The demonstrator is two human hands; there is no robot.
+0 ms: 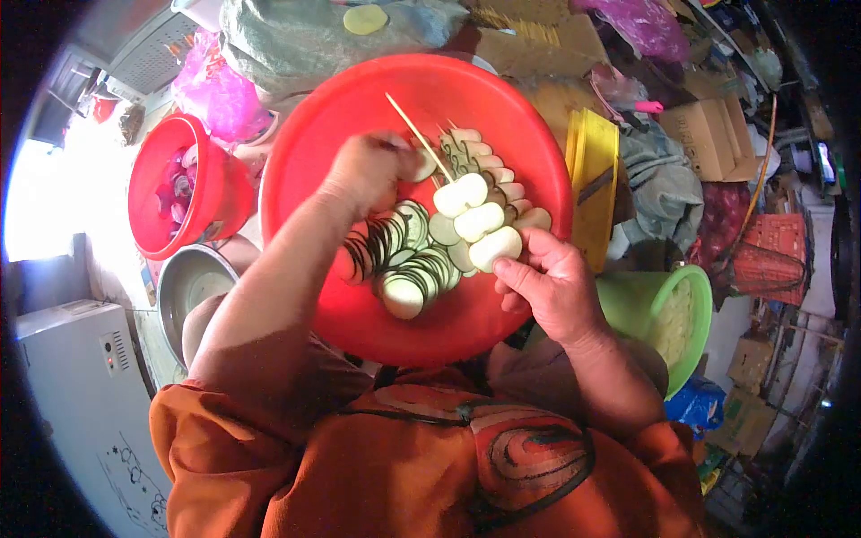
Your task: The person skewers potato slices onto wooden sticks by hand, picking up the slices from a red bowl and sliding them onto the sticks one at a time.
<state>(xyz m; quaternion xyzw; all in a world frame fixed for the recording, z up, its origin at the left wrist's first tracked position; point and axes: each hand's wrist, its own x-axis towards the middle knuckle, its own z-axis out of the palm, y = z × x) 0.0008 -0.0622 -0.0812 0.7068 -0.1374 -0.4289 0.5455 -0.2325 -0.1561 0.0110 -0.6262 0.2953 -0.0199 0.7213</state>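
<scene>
Orange cloth [404, 466] of the person's own clothing fills the bottom of the view, and both forearms rise from it toward a big red basin [359, 314] that sits square in front, close enough that neither arm has to stretch. At about four o'clock of the basin the right hand [552, 287] pinches the low end of a thin wooden skewer [420, 136], thumb and fingers closed just under the lowest of three pale vegetable slices [477, 221] already strung on it; the stick slants up toward eleven o'clock, its bare point left free for more. The left hand [369, 166], at twelve o'clock of the basin, is curled with fingertips together near that free end, apparently on a slice, though what it grips is hidden. Heaped cut slices [408, 260] lie in the basin's middle, within reach of both hands, with a row of finished skewers [489, 166] laid aside at two o'clock. A smaller red bucket [211, 202] stands at nine o'clock, a metal bowl [184, 287] below it, a green bucket [691, 314] at four o'clock.
</scene>
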